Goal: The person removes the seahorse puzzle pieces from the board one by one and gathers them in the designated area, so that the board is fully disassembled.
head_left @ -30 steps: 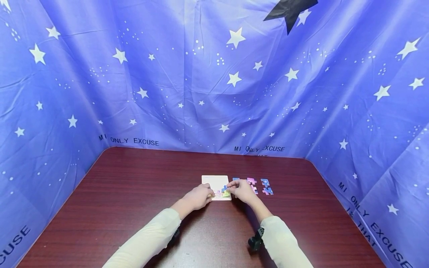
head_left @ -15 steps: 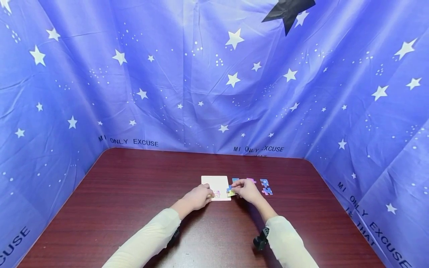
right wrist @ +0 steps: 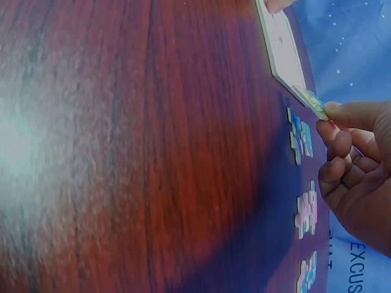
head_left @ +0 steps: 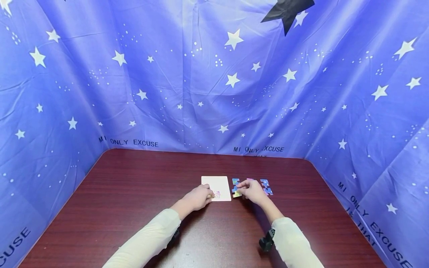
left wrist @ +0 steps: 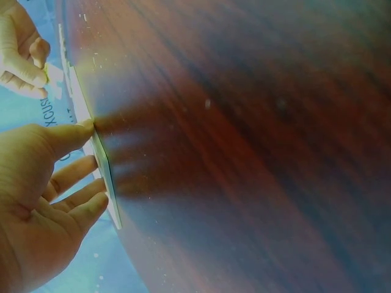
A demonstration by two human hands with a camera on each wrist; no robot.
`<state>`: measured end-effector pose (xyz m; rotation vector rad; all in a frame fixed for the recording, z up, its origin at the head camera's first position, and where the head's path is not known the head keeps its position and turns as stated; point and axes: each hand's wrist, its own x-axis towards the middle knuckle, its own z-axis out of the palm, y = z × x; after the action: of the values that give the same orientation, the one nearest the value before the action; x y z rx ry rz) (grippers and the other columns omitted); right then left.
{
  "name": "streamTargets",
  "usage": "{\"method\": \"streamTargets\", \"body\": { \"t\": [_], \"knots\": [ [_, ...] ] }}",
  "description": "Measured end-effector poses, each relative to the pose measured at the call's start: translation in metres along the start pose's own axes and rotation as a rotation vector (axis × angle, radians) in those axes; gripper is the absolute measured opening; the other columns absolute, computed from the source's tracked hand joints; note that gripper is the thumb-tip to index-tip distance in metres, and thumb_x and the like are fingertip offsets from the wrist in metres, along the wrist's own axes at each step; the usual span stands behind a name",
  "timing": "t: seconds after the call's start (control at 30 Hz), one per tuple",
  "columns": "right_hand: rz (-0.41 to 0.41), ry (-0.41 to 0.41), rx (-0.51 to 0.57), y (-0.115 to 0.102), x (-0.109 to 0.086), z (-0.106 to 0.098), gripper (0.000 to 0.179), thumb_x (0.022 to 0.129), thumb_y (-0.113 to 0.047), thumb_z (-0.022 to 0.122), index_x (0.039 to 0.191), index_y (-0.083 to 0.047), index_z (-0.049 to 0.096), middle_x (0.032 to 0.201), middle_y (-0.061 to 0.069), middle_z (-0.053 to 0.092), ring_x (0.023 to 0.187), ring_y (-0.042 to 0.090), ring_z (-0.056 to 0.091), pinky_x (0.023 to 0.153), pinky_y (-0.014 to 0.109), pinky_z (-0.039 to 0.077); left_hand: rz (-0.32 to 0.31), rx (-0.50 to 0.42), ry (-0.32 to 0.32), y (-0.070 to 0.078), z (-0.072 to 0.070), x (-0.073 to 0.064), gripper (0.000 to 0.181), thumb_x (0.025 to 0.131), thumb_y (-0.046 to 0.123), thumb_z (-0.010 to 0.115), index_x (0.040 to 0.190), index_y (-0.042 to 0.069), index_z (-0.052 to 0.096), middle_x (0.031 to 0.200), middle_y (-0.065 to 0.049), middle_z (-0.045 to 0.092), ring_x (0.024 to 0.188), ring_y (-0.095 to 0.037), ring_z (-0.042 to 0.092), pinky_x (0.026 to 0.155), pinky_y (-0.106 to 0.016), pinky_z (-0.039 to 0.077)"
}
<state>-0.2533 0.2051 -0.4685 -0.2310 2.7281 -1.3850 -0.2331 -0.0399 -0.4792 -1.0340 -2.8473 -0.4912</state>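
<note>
A white puzzle tray [head_left: 218, 184] lies mid-table. My left hand [head_left: 199, 196] holds its front left part. In the left wrist view, the thumb [left wrist: 76, 135] and fingertips touch the tray's edge, spread along it. A pink puzzle piece [head_left: 217, 194] lies in the tray beside those fingers. Between thumb and forefinger, my right hand [head_left: 252, 190] pinches a yellow and blue puzzle piece [right wrist: 314, 102]. That piece is tilted just right of the tray, above other loose pieces. A blue and green puzzle piece [head_left: 235, 181] lies behind it.
Pink puzzle pieces [right wrist: 305, 210] lie partly hidden behind my right hand. Farther right are blue puzzle pieces [head_left: 264, 182]. The dark red table [head_left: 151, 171] ends at a blue star-printed curtain [head_left: 214, 93]. A black wrist camera [head_left: 267, 241] hangs at my right sleeve.
My right hand has moved right, carrying the yellow and blue puzzle piece off the tray and over its right side. My left hand has stayed at the tray.
</note>
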Motion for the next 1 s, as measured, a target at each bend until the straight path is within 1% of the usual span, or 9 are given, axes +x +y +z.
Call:
{"method": "streamTargets", "body": {
  "t": [0.13,0.37,0.6,0.73,1.0],
  "knots": [
    [0.007,-0.009,0.003,0.001,0.000,-0.004,0.014,0.080,-0.005,0.067,0.091,0.004,0.068,0.066,0.007,0.064,0.047,0.010,0.048,0.046,0.023,0.041,0.000,0.006,-0.001,-0.001,0.001,0.000,0.012,0.085,0.013,0.066,0.095,0.012,0.072,0.086,0.000,0.056,0.080,-0.016,0.058,0.073,-0.027,0.049],
    [0.024,-0.014,0.018,0.004,-0.002,-0.010,0.015,0.081,-0.003,0.066,0.092,0.007,0.067,0.067,0.009,0.065,0.049,0.013,0.051,0.046,0.024,0.042,0.000,0.011,-0.001,-0.002,0.002,0.001,0.012,0.085,0.014,0.066,0.095,0.012,0.072,0.084,0.001,0.055,0.078,-0.015,0.056,0.072,-0.026,0.049],
    [0.016,-0.008,0.000,0.010,-0.003,-0.016,0.016,0.082,-0.001,0.064,0.094,0.009,0.065,0.067,0.010,0.064,0.049,0.013,0.051,0.047,0.024,0.043,-0.003,0.013,-0.003,-0.001,0.002,0.001,0.011,0.085,0.014,0.066,0.095,0.012,0.072,0.083,0.001,0.055,0.077,-0.014,0.054,0.071,-0.025,0.047],
    [0.017,-0.001,-0.024,0.014,-0.005,-0.020,0.016,0.082,-0.002,0.065,0.094,0.008,0.065,0.065,0.006,0.063,0.050,0.013,0.052,0.047,0.024,0.043,0.002,0.009,-0.003,0.000,0.001,0.001,0.011,0.086,0.013,0.065,0.095,0.012,0.072,0.084,0.001,0.056,0.077,-0.014,0.054,0.071,-0.025,0.047],
    [0.035,0.002,-0.016,0.017,-0.009,-0.029,0.015,0.082,-0.002,0.064,0.094,0.008,0.065,0.067,0.007,0.064,0.052,0.017,0.056,0.048,0.025,0.045,-0.009,0.005,-0.012,0.001,0.000,0.001,0.012,0.086,0.013,0.065,0.095,0.011,0.072,0.084,0.001,0.055,0.077,-0.014,0.054,0.071,-0.025,0.047]
  ]
}}
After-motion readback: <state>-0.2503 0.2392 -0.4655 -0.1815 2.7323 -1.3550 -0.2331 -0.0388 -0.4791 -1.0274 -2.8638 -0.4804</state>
